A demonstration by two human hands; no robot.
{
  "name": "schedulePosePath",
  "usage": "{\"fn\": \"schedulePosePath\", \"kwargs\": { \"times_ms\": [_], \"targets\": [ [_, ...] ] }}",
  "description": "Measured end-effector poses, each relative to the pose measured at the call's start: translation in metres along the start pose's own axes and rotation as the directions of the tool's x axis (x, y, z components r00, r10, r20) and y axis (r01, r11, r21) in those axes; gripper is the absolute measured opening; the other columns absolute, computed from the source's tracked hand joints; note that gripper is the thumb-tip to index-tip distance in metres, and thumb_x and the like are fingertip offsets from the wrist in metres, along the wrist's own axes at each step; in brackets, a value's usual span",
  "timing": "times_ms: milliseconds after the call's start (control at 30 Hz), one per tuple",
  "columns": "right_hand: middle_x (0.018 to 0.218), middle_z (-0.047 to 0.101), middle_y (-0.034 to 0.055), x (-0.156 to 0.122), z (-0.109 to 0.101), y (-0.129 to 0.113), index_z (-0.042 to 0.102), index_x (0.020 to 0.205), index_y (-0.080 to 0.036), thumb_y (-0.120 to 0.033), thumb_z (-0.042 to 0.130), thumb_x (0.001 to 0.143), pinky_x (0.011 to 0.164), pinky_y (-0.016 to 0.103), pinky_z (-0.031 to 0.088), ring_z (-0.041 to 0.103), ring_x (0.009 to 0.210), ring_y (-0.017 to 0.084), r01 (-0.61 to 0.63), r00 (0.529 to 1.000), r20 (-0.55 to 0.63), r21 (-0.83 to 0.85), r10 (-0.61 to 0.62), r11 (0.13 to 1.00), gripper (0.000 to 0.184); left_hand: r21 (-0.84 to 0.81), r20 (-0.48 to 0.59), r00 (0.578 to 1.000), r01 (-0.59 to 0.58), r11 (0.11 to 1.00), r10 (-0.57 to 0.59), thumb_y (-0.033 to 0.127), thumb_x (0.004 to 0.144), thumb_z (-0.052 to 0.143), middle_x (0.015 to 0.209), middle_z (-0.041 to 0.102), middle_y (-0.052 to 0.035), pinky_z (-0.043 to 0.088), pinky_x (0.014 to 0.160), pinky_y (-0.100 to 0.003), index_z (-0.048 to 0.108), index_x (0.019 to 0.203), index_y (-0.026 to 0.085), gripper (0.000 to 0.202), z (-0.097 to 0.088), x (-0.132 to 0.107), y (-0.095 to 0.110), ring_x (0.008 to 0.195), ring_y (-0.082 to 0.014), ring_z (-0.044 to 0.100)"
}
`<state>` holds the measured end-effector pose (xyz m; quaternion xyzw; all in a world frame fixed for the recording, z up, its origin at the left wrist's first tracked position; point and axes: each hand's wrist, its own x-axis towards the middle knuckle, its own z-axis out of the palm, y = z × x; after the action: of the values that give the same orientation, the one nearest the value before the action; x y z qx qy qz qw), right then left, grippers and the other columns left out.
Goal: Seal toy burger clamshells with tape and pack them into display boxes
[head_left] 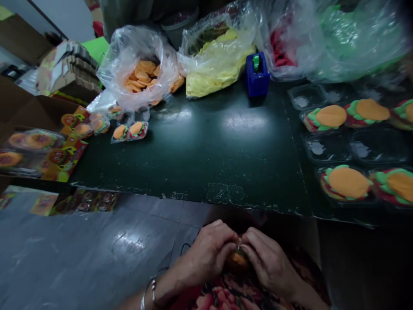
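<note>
Close to my lap, in front of the table's edge, my left hand and my right hand meet at a small toy burger with an orange top. Both hands pinch its upper edge between thumb and fingers, fingertips nearly touching. A clear, shiny bit shows at the pinch; whether it is the rim of a plastic case I cannot tell. The lower part of the burger is dark and partly hidden by my fingers.
The dark green table carries open clear cases with burgers at right. Behind stand bags of orange pieces and yellow pieces, plus a blue tape dispenser. At left sits a carton of packed burgers.
</note>
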<state>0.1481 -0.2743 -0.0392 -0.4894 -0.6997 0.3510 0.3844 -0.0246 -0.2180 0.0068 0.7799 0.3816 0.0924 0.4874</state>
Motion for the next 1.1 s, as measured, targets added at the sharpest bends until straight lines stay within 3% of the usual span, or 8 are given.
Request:
{"fn": "schedulePosePath", "kwargs": {
  "times_ms": [200, 333, 400, 500, 600, 700, 867, 1100],
  "targets": [
    [0.072, 0.054, -0.0013, 0.047, -0.012, -0.012, 0.046, 0.075, -0.021, -0.024, 0.042, 0.095, 0.059, 0.024, 0.04, 0.051, 0.065, 0.013, -0.206, 0.958, 0.229, 0.141, 0.171, 0.968, 0.021, -0.231, -0.195, 0.96, 0.154, 0.961, -0.201, 0.022, 0.09, 0.051, 0.091, 0.067, -0.004, 0.044, 0.081, -0.028, 0.067, 0.092, 0.019, 0.016, -0.023, -0.009, -0.002, 0.089, -0.0168, 0.059],
    [0.069, 0.051, -0.0029, 0.076, -0.035, -0.021, 0.046, 0.075, -0.021, -0.034, 0.041, 0.095, 0.057, 0.024, 0.038, 0.048, 0.064, 0.013, -0.255, 0.957, 0.195, 0.22, 0.213, 0.942, 0.024, -0.412, -0.321, 0.912, 0.108, 0.905, -0.255, 0.034, 0.089, 0.055, 0.117, 0.066, -0.0067, 0.042, 0.095, -0.033, 0.063, 0.115, 0.022, 0.03, -0.046, 0.002, 0.003, 0.109, -0.021, 0.057],
    [0.068, 0.05, -0.003, 0.083, -0.045, -0.024, 0.047, 0.076, -0.021, -0.038, 0.041, 0.095, 0.057, 0.024, 0.038, 0.046, 0.064, 0.014, -0.256, 0.962, 0.157, 0.243, 0.222, 0.936, 0.026, -0.571, -0.219, 0.936, 0.104, 0.814, -0.274, 0.04, 0.087, 0.059, 0.121, 0.065, -0.0085, 0.042, 0.096, -0.036, 0.061, 0.12, 0.02, 0.039, -0.051, 0.011, 0.006, 0.111, -0.0234, 0.057],
    [0.068, 0.049, -0.0031, 0.085, -0.056, -0.026, 0.048, 0.075, -0.02, -0.041, 0.043, 0.093, 0.058, 0.024, 0.037, 0.045, 0.064, 0.014, -0.284, 0.958, 0.126, 0.265, 0.259, 0.921, 0.028, -0.793, -0.039, 0.97, 0.115, 0.599, -0.239, 0.044, 0.08, 0.067, 0.116, 0.067, -0.0089, 0.046, 0.089, -0.034, 0.063, 0.118, 0.018, 0.046, -0.048, 0.026, 0.008, 0.1, -0.0224, 0.062],
    [0.07, 0.048, -0.0031, 0.082, -0.065, -0.027, 0.049, 0.077, -0.02, -0.044, 0.043, 0.093, 0.059, 0.024, 0.037, 0.044, 0.066, 0.014, -0.351, 0.936, 0.156, 0.32, 0.316, 0.88, 0.03, -0.917, 0.003, 0.964, 0.108, 0.384, -0.264, 0.041, 0.074, 0.075, 0.098, 0.07, -0.0067, 0.047, 0.076, -0.028, 0.068, 0.105, 0.016, 0.04, -0.038, 0.039, 0.01, 0.081, -0.016, 0.064],
    [0.072, 0.049, -0.0027, 0.077, -0.075, -0.024, 0.051, 0.078, -0.019, -0.044, 0.044, 0.093, 0.061, 0.024, 0.038, 0.044, 0.069, 0.014, -0.41, 0.911, 0.208, 0.381, 0.356, 0.829, 0.03, -0.95, 0.031, 0.939, 0.134, 0.283, -0.341, 0.04, 0.072, 0.077, 0.081, 0.069, -0.0052, 0.046, 0.067, -0.025, 0.069, 0.093, 0.012, 0.035, -0.028, 0.049, 0.013, 0.068, -0.0131, 0.062],
    [0.072, 0.052, -0.0019, 0.071, -0.089, -0.017, 0.054, 0.078, -0.018, -0.043, 0.047, 0.091, 0.062, 0.025, 0.038, 0.045, 0.068, 0.014, -0.483, 0.874, 0.294, 0.447, 0.387, 0.753, 0.029, -0.93, 0.101, 0.918, 0.224, 0.291, -0.384, 0.044, 0.076, 0.072, 0.08, 0.067, -0.0064, 0.047, 0.066, -0.027, 0.067, 0.097, 0.012, 0.039, -0.014, 0.052, 0.014, 0.066, -0.0144, 0.061],
    [0.066, 0.049, -0.0036, 0.063, -0.09, -0.005, 0.055, 0.074, -0.017, -0.049, 0.056, 0.085, 0.055, 0.022, 0.034, 0.042, 0.061, 0.011, -0.55, 0.832, 0.406, 0.508, 0.379, 0.663, 0.034, -0.866, 0.127, 0.92, 0.285, 0.411, -0.37, 0.044, 0.08, 0.068, 0.086, 0.065, -0.0061, 0.043, 0.066, -0.023, 0.067, 0.098, 0.012, 0.036, -0.008, 0.041, 0.017, 0.072, -0.0127, 0.057]
  ]
}}
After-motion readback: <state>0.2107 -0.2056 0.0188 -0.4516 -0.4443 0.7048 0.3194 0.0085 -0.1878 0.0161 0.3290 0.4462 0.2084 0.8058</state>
